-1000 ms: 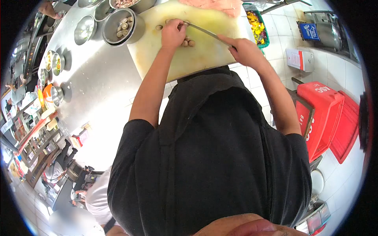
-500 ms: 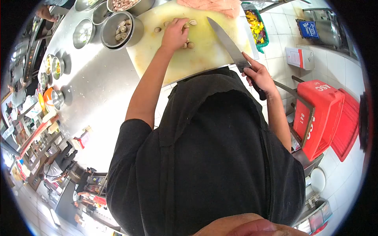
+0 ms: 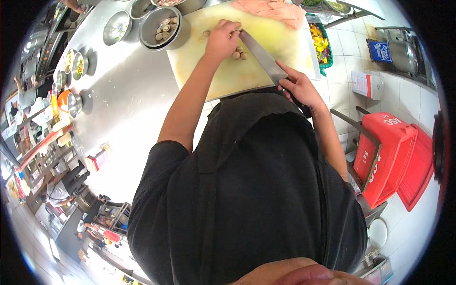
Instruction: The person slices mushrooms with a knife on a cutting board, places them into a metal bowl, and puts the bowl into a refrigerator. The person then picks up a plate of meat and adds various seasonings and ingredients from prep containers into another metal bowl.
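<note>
My right hand [image 3: 301,88] is closed around the black handle of a large kitchen knife [image 3: 260,56]. The blade slants up and left over a pale cutting board [image 3: 199,78], its tip at the fingers of my left hand [image 3: 223,40]. Those fingers are bent and pinched on a small mushroom, mostly hidden beneath them. Just below the hand, several small brown mushrooms [image 3: 240,54] lie on the board, and another mushroom [image 3: 206,33] sits to its left. A metal pot [image 3: 146,35] left of the board holds cut mushrooms [image 3: 165,29].
Pink raw meat [image 3: 273,10] lies at the board's far edge. Metal bowls [image 3: 117,27] stand on the steel table [image 3: 128,80]. To the right are a green basket [image 3: 325,66] with colourful contents and a red bin [image 3: 380,156]. Other people are at the far left.
The knife has moved left, bringing its tip to my left fingers. My left hand stays over the mushrooms. The whole view has shifted slightly.
</note>
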The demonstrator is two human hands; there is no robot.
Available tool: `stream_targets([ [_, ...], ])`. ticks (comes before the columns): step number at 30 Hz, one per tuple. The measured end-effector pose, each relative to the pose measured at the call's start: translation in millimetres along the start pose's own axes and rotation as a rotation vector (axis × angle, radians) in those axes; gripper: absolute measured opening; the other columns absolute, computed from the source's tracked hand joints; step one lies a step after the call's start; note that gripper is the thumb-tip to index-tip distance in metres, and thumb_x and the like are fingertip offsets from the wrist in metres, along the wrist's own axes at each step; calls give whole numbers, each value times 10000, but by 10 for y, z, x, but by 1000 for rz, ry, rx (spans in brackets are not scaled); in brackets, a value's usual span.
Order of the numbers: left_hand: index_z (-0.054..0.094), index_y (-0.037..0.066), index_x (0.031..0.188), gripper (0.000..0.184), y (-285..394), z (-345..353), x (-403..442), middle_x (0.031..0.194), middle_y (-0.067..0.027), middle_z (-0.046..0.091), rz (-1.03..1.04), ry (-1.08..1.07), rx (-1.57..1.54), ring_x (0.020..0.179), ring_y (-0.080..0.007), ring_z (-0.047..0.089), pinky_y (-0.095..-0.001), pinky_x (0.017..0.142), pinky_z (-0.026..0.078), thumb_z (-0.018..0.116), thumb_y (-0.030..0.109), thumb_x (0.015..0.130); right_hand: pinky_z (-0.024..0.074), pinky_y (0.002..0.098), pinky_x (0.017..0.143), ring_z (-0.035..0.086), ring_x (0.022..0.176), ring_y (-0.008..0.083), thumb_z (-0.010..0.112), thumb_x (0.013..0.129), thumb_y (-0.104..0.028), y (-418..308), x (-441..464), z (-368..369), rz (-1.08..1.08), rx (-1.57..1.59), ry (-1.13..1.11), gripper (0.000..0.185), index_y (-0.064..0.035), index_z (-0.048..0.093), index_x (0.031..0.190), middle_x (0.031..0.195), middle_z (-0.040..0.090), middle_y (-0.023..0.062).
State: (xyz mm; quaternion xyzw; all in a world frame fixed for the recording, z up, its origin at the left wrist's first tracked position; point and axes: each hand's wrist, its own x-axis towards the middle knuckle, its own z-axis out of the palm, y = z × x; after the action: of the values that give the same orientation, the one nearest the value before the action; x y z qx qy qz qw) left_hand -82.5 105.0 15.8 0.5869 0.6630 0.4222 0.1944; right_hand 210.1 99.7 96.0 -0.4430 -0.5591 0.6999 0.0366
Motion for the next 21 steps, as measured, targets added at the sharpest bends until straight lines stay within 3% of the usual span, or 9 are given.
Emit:
stream_targets([
  [3,716,57,1048,244,77,-486,5,1031,-134,673,29,204,-2,863,-295,663,-367,774,547,673,26,810,448,214,513,487,553,46,550,963,-56,-422,6,142,-116,-156,-32,577,-231,440,1502,791,607,5],
  [5,720,56,1044,263,-46,-889,77,1052,-127,680,306,401,179,854,-293,661,-364,774,544,693,2,788,444,209,514,479,554,43,552,963,-63,-673,34,229,-180,-210,-40,572,-246,451,1495,793,604,1],
  [7,724,68,1044,253,-115,-1236,41,1067,-124,683,126,440,144,898,-304,657,-376,792,542,710,49,791,439,205,515,471,554,40,554,962,-67,-849,88,291,-215,-211,-39,568,-258,461,1489,791,602,-3],
  [10,674,-14,1113,269,-209,-1539,-45,1075,-205,675,41,462,154,966,-301,672,-354,812,544,654,1,845,427,201,515,455,555,33,552,960,-65,-852,163,188,-219,-201,11,566,-252,465,1488,793,602,-5],
  [13,678,-13,1110,269,-331,-1681,-158,1106,-214,667,53,414,253,960,-327,669,-354,832,539,668,18,844,417,204,510,443,550,33,561,948,-68,-697,229,35,-201,-253,87,577,-254,469,1486,791,601,-6],
  [15,705,36,1053,246,-215,-1626,-272,1066,-153,676,50,513,384,942,-322,654,-386,812,540,706,76,810,412,199,509,436,547,29,572,937,-72,-597,245,-41,-200,-335,125,584,-270,480,1479,787,599,-8],
  [16,718,60,1024,235,-147,-1570,-282,1046,-122,680,53,560,449,933,-320,646,-402,802,540,725,105,793,470,257,558,479,576,70,595,925,-85,-565,263,-68,-182,-469,143,582,-270,495,1467,796,643,39],
  [19,708,72,1028,248,-194,-1241,-289,1033,-127,673,278,476,457,944,-326,640,-422,803,538,731,135,789,519,330,659,596,632,185,592,917,-78,-296,437,-92,-564,-719,183,568,-258,508,1449,846,692,137],
  [21,699,97,1013,224,-143,-942,-313,1017,-117,660,236,356,339,945,-319,642,-417,809,539,720,155,798,524,372,718,638,709,284,588,911,-73,-331,475,-101,-500,-830,134,563,-248,510,1441,896,689,184],
])
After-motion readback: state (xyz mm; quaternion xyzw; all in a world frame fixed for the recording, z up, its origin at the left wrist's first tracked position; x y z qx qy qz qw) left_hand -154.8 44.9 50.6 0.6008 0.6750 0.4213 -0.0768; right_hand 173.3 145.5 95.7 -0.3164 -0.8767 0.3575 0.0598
